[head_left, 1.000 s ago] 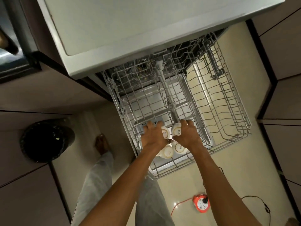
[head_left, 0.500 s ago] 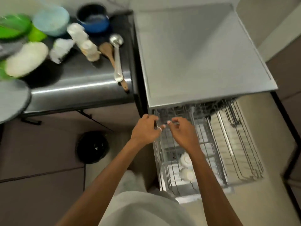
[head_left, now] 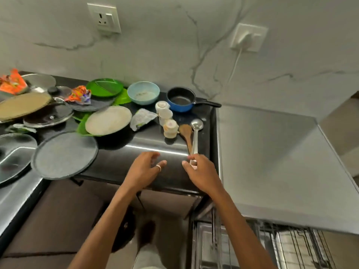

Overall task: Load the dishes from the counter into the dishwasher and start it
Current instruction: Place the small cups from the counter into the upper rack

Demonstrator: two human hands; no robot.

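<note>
Racks of the open dishwasher showed at the bottom right, under its grey top. Both forearms reached up from there to the front edge of the dark desk. The right hand had its fingers curled round the handle end of the steel ladle, near the desk's right edge. The left hand, a ring on one finger, hovered just beside it, fingers loosely spread and holding nothing. A wooden spoon lay touching the ladle's left side. Beyond it stood three small white cups in a row, close to the ladle's bowl. Farther back sat a blue saucepan and a pale blue bowl. To the left, a grey plate overhung the front edge, with a white plate, green plates, lids and wrappers crowding the desk behind it.
</note>
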